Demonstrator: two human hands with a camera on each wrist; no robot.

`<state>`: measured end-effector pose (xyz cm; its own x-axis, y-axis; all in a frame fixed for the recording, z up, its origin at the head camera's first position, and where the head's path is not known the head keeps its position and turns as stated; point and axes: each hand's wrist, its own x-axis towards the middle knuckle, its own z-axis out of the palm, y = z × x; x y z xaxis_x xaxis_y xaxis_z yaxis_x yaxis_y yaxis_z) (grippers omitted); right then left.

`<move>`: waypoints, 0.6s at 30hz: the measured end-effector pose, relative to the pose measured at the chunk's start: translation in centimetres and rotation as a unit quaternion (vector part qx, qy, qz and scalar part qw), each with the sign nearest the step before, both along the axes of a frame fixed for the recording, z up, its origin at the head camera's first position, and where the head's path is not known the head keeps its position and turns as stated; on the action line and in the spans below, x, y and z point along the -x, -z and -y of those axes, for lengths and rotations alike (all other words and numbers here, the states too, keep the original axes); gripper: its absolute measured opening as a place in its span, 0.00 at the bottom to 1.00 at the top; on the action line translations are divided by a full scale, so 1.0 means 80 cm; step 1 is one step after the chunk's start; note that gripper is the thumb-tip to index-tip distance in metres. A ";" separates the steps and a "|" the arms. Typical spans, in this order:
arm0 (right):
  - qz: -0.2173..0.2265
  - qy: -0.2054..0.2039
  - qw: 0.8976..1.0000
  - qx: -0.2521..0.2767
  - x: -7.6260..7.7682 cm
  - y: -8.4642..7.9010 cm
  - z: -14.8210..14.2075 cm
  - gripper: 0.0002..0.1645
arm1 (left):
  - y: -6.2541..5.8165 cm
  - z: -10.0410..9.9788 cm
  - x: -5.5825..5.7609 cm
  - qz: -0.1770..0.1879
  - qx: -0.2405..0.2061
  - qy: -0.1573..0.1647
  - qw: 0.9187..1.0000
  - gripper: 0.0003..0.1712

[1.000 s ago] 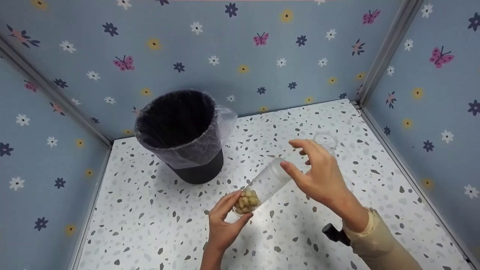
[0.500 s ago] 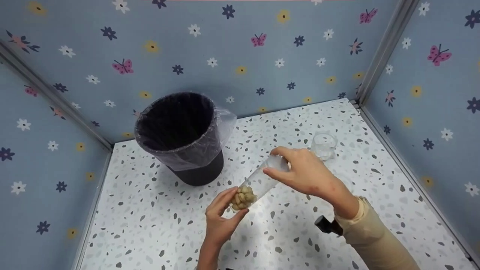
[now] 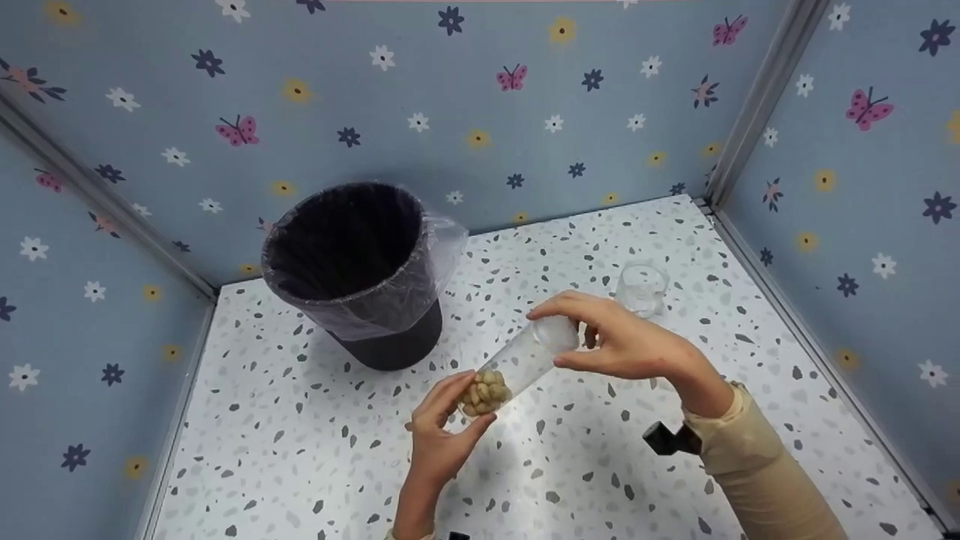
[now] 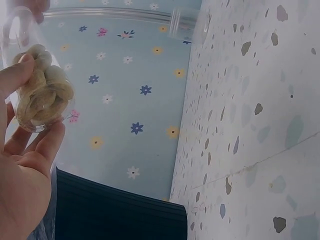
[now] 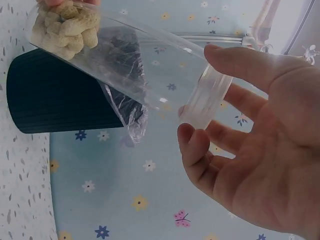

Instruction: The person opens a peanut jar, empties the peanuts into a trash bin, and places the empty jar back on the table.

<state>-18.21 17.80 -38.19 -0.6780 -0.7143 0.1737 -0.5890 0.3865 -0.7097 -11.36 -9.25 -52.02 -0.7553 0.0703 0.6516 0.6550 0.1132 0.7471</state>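
My left hand point(image 3: 442, 442) grips the bottom end of a clear cylindrical jar point(image 3: 521, 361), thumb on one side and fingers on the other. Peanuts in their shells point(image 5: 70, 30) lie heaped at that end. The jar is held tilted above the floor, its capped end pointing up to the right. At that end my right hand point(image 3: 630, 341) has its thumb and fingers at opposite edges of a translucent screw lid point(image 5: 206, 100). In the left wrist view the left hand point(image 4: 25, 185) cups the jar's base.
A black waste bin point(image 3: 397, 345) lined with a clear plastic bag point(image 3: 442, 255) stands at the back left. Behind my right hand sits a small clear container point(image 3: 643, 304). Flower-patterned panels point(image 3: 465, 97) enclose the speckled white surface point(image 3: 315, 442) on three sides.
My right hand has come from beside the lid, fingers spread, to grip round it, and its thumb has since shifted along the lid's edge. The left hand keeps its hold on the jar.
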 end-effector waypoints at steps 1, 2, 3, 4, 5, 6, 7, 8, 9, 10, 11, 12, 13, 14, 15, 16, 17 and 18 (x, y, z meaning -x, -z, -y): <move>0.006 0.009 1.000 0.006 0.000 0.001 0.000 0.40 | 0.000 0.000 0.000 0.000 0.000 -0.002 1.000 0.34; 0.006 0.026 1.000 0.011 0.000 0.002 0.000 0.43 | 0.001 0.000 0.000 0.001 0.001 -0.003 1.000 0.34; 0.000 0.050 0.999 0.017 0.000 0.002 0.000 0.43 | 0.001 0.000 0.000 0.002 0.001 -0.004 1.000 0.34; -0.018 0.080 0.996 0.025 0.000 0.003 0.000 0.41 | 0.001 0.000 0.000 0.003 0.001 -0.005 1.000 0.34; -0.039 0.116 0.992 0.035 0.001 0.004 0.002 0.37 | 0.002 0.000 0.000 0.004 0.002 -0.006 1.000 0.34; -0.066 0.156 0.985 0.045 0.002 0.004 0.004 0.30 | 0.002 0.000 0.000 0.005 0.003 -0.005 1.000 0.34; -0.098 0.196 0.974 0.054 0.003 0.004 0.006 0.22 | 0.002 0.000 0.000 0.006 0.003 -0.005 1.000 0.34; -0.134 0.235 0.961 0.058 0.004 0.004 0.008 0.15 | 0.002 0.001 0.000 0.006 0.003 -0.005 1.000 0.34; -0.163 0.269 0.947 0.062 0.005 0.003 0.010 0.14 | 0.002 0.001 -0.001 0.005 0.003 -0.005 1.000 0.34; -0.185 0.296 0.935 0.057 0.005 0.002 0.013 0.17 | 0.002 0.001 0.000 0.004 0.004 -0.005 1.000 0.34; -0.192 0.317 0.928 0.046 0.005 0.000 0.016 0.20 | 0.002 0.001 0.000 0.003 0.003 -0.006 1.000 0.34; -0.194 0.331 0.923 0.023 0.005 -0.002 0.019 0.23 | 0.002 0.001 0.000 0.002 0.003 -0.006 1.000 0.34; -0.186 0.339 0.922 -0.008 0.004 -0.004 0.021 0.27 | 0.002 0.001 0.001 0.002 0.003 -0.008 1.000 0.34; -0.173 0.343 0.922 -0.044 0.002 -0.006 0.024 0.30 | 0.001 0.000 0.001 0.001 0.002 -0.009 1.000 0.34; -0.155 0.341 0.924 -0.080 0.001 -0.008 0.027 0.35 | 0.001 0.000 0.002 0.001 0.002 -0.011 1.000 0.34; -0.138 0.335 0.925 -0.114 0.000 -0.009 0.030 0.40 | 0.001 0.000 0.002 0.001 0.002 -0.012 1.000 0.34; -0.122 0.327 0.927 -0.141 -0.001 -0.009 0.032 0.44 | 0.001 -0.001 0.003 0.001 0.003 -0.013 1.000 0.34; -0.107 0.315 0.929 -0.161 -0.001 -0.009 0.033 0.47 | 0.001 -0.001 0.003 0.001 0.003 -0.013 1.000 0.34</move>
